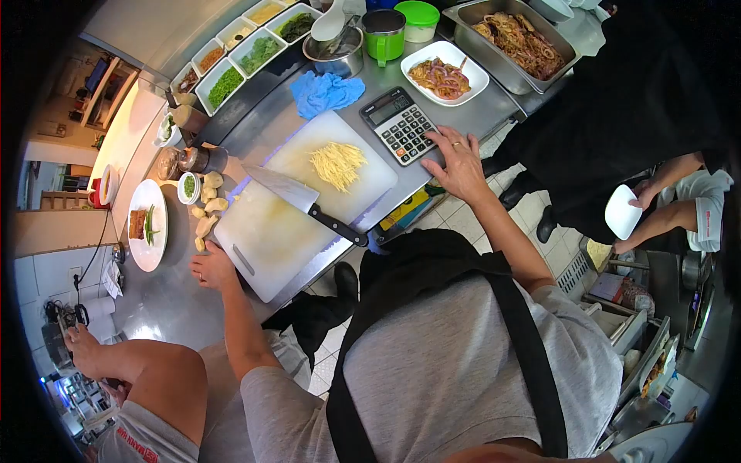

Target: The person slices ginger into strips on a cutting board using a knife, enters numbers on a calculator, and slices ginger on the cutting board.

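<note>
FINGERS MEET KEYS BESIDE A CROWDED CUTTING BOARD

A kitchen worker's right hand point(463, 166), open and wearing a ring, reaches a calculator point(400, 126) on a steel counter point(167, 309), fingertips at the edge of its keypad. The left hand point(214, 268) rests on the metal, open with fingers loosely bent, just beside the left end of a white cutting board point(270, 239).

Pale yellow strips point(338, 166) lie heaped on the board's far right part. A knife point(307, 202) lies across its middle, the black handle pointing toward the worker and reaching the board's near edge, close to the counter's front. Knobby root pieces point(207, 207) line the board's far left side, near a small cup of chopped greens point(188, 187).

The calculator sits between the board and a square dish of sliced onion point(440, 75), with a crumpled blue cloth point(326, 91) off to its left. Bare steel opens left of the left hand, below an oval plate point(149, 245); around the calculator, room is tighter.

Red lettering on a co-worker's sleeve point(147, 432) reads in part "MANN"; the calculator's brand mark and display are too small to read. At right, another person's hand point(642, 194) holds a white dish point(622, 212).
</note>
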The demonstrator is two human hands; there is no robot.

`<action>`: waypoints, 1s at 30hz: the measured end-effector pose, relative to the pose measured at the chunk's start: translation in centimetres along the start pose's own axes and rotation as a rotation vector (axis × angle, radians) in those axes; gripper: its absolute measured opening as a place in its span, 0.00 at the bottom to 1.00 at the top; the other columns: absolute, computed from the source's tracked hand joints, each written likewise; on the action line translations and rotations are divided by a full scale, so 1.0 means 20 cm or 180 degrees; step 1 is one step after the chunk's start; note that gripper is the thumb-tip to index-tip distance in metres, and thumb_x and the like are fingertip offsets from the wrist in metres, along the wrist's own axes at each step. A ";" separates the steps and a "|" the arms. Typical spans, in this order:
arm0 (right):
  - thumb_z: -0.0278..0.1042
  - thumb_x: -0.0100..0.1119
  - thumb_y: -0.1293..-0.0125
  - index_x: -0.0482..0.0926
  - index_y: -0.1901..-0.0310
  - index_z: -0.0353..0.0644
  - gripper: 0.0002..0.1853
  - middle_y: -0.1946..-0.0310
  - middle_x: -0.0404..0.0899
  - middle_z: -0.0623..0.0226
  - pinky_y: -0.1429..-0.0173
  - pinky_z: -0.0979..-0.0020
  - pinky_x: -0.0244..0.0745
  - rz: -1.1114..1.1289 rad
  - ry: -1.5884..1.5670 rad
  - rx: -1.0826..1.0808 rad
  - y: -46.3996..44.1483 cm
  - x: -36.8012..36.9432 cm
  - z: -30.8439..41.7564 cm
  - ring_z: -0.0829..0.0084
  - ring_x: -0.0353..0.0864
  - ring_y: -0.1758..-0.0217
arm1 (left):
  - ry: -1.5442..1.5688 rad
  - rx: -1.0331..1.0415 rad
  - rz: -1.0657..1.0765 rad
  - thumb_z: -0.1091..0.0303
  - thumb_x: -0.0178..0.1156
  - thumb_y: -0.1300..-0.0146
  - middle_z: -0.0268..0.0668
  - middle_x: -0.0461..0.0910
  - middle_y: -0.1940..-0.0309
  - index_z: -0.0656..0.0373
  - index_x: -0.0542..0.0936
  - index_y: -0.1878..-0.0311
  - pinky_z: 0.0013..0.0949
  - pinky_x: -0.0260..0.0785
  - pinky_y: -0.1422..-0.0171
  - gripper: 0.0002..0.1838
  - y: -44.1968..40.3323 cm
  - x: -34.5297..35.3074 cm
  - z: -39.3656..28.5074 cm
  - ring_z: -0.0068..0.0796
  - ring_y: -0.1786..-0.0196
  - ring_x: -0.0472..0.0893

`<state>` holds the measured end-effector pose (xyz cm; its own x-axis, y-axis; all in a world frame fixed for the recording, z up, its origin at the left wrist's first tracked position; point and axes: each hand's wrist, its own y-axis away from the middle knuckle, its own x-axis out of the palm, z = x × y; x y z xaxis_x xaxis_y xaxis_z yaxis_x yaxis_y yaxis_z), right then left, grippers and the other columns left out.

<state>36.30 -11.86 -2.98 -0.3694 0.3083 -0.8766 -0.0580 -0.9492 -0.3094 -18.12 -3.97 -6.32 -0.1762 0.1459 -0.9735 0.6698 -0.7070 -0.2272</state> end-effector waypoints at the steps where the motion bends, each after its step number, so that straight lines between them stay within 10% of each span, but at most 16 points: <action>1: 0.52 0.62 0.37 0.70 0.36 0.52 0.30 0.35 0.69 0.55 0.28 0.40 0.50 0.0008 0.0015 0.0003 0.00 0.00 0.00 0.57 0.66 0.29 | -0.0021 0.0000 0.0008 0.35 0.43 0.30 0.48 0.68 0.36 0.66 0.66 0.35 0.55 0.61 0.33 0.39 0.00 0.00 0.00 0.48 0.31 0.65; 30: 0.51 0.62 0.37 0.70 0.36 0.51 0.29 0.34 0.69 0.55 0.27 0.41 0.48 -0.0076 0.0017 -0.0009 0.02 0.02 0.00 0.57 0.65 0.28 | 0.0125 -0.0032 0.0063 0.37 0.45 0.31 0.48 0.69 0.38 0.67 0.69 0.39 0.54 0.61 0.33 0.37 0.03 -0.08 -0.03 0.48 0.33 0.67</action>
<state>36.10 -12.01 -3.48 -0.3629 0.3312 -0.8710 -0.0641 -0.9414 -0.3312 -17.08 -4.23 -4.98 -0.1345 0.1592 -0.9780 0.6801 -0.7030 -0.2080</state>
